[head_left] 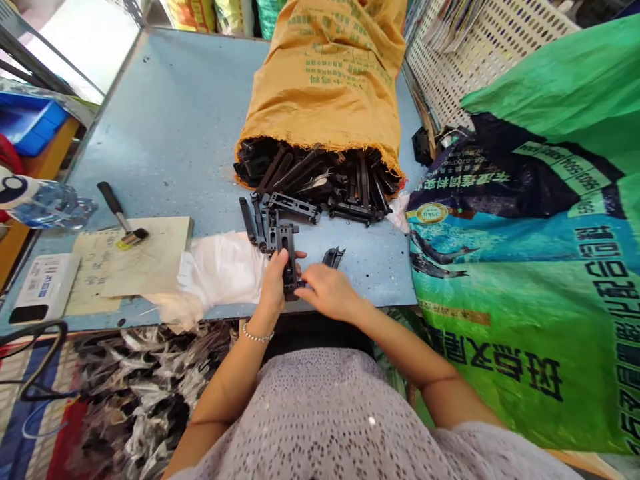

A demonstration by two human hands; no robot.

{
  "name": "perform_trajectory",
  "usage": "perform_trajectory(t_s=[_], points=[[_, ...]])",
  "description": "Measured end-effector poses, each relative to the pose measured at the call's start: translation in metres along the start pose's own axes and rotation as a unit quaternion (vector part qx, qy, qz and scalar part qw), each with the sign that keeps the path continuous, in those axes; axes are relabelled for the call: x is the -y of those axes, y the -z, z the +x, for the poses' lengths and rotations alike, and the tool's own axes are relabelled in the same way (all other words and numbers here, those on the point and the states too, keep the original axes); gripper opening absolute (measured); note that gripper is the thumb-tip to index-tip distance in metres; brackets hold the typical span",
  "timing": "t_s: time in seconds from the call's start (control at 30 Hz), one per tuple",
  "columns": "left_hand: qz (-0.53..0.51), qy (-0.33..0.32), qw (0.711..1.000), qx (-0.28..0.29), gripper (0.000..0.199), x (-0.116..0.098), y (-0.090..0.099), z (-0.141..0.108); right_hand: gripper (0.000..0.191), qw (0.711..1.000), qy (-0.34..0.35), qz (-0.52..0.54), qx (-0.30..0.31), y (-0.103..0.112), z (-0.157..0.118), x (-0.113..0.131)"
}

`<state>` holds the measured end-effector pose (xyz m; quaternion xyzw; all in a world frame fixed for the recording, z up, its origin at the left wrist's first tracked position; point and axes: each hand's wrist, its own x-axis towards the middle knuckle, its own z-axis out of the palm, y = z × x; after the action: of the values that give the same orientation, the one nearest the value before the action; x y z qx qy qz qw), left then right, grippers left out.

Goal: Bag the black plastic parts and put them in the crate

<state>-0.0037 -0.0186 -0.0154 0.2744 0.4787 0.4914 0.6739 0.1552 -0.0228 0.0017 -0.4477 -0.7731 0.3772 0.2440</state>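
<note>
My left hand point(275, 280) is closed around a black slotted plastic part point(289, 257), held upright over the table's front edge. The fingers of my right hand point(327, 291) are bent at the lower right end of that part; whether they pinch anything small there is hidden. Just beyond my right hand lies another black part point(334, 257) with a forked tip. Several similar black parts point(295, 205) lie loose beyond my left hand. More of them spill from the mouth of an orange woven sack point(325, 100).
A green and blue printed sack point(500, 320) hangs at the right. On the left of the blue table point(190, 100) are a brush point(120, 213), cardboard sheet point(150, 257), white plastic bag point(220, 270), white box point(45, 287) and water bottle point(50, 203). Wrapped pieces point(150, 387) lie below.
</note>
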Motion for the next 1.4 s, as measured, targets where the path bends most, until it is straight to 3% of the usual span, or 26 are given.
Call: perform_trajectory(t_s=[0.1, 0.17, 0.23, 0.3, 0.33, 0.4, 0.47, 0.57, 0.63, 0.7, 0.77, 0.87, 0.97, 1.07, 1.13, 1.2, 1.3, 1.4], points=[[0.088, 0.017, 0.996, 0.018, 0.060, 0.014, 0.011, 0.005, 0.052, 0.993, 0.062, -0.087, 0.044, 0.001, -0.016, -0.001], [0.197, -0.051, 0.979, 0.006, 0.066, 0.032, 0.011, 0.009, 0.050, 0.993, 0.045, -0.106, 0.033, 0.013, -0.003, -0.006], [0.313, -0.122, 0.942, -0.007, 0.076, 0.054, 0.004, 0.009, 0.041, 0.985, 0.001, -0.166, -0.040, 0.026, 0.028, -0.015], [0.404, -0.138, 0.904, -0.006, 0.081, 0.072, -0.007, 0.006, 0.028, 0.961, -0.031, -0.258, -0.099, 0.034, 0.068, -0.024], [0.434, -0.131, 0.891, -0.001, 0.080, 0.077, -0.011, 0.005, 0.030, 0.948, -0.039, -0.300, -0.102, 0.036, 0.089, -0.029], [0.455, -0.117, 0.883, 0.013, 0.076, 0.079, -0.016, 0.004, 0.040, 0.930, -0.057, -0.355, -0.080, 0.036, 0.120, -0.035], [0.416, -0.129, 0.900, 0.021, 0.076, 0.067, -0.014, 0.008, 0.039, 0.928, -0.071, -0.358, -0.073, 0.034, 0.132, -0.036], [0.260, -0.178, 0.949, 0.002, 0.077, 0.035, -0.004, 0.021, 0.027, 0.967, -0.052, -0.240, -0.067, 0.033, 0.108, -0.027], [0.129, -0.193, 0.973, -0.011, 0.074, 0.013, 0.000, 0.027, 0.026, 0.992, -0.017, -0.121, 0.008, 0.033, 0.076, -0.017], [0.041, -0.176, 0.983, -0.016, 0.067, -0.003, -0.001, 0.026, 0.039, 0.996, -0.001, -0.061, 0.064, 0.033, 0.048, -0.007], [0.015, -0.130, 0.991, -0.016, 0.060, -0.011, -0.004, 0.018, 0.045, 0.996, -0.016, -0.092, 0.007, 0.035, 0.034, -0.001], [0.018, -0.040, 0.999, 0.014, 0.055, -0.011, -0.011, 0.001, 0.044, 0.972, 0.006, -0.206, -0.109, 0.040, 0.045, -0.002], [0.007, 0.013, 0.999, 0.040, 0.052, -0.003, -0.019, -0.009, 0.047, 0.961, 0.020, -0.254, -0.110, 0.041, 0.064, -0.009], [-0.003, -0.004, 1.000, -0.001, 0.048, 0.001, -0.022, -0.006, 0.052, 0.963, -0.013, -0.225, -0.149, 0.031, 0.053, -0.008], [0.007, -0.029, 0.999, -0.042, 0.046, 0.000, -0.020, -0.001, 0.053, 0.969, 0.018, -0.210, -0.129, 0.018, 0.028, -0.002], [0.053, -0.069, 0.994, -0.063, 0.048, -0.001, -0.013, 0.002, 0.052, 0.974, 0.059, -0.211, -0.056, 0.006, 0.003, 0.003], [0.207, -0.135, 0.968, -0.039, 0.057, 0.003, 0.000, 0.004, 0.048, 0.975, 0.040, -0.216, 0.027, 0.004, -0.009, -0.001], [0.405, -0.121, 0.906, -0.030, 0.069, 0.019, 0.009, 0.003, 0.037, 0.961, -0.063, -0.265, -0.046, 0.034, 0.018, -0.027]])
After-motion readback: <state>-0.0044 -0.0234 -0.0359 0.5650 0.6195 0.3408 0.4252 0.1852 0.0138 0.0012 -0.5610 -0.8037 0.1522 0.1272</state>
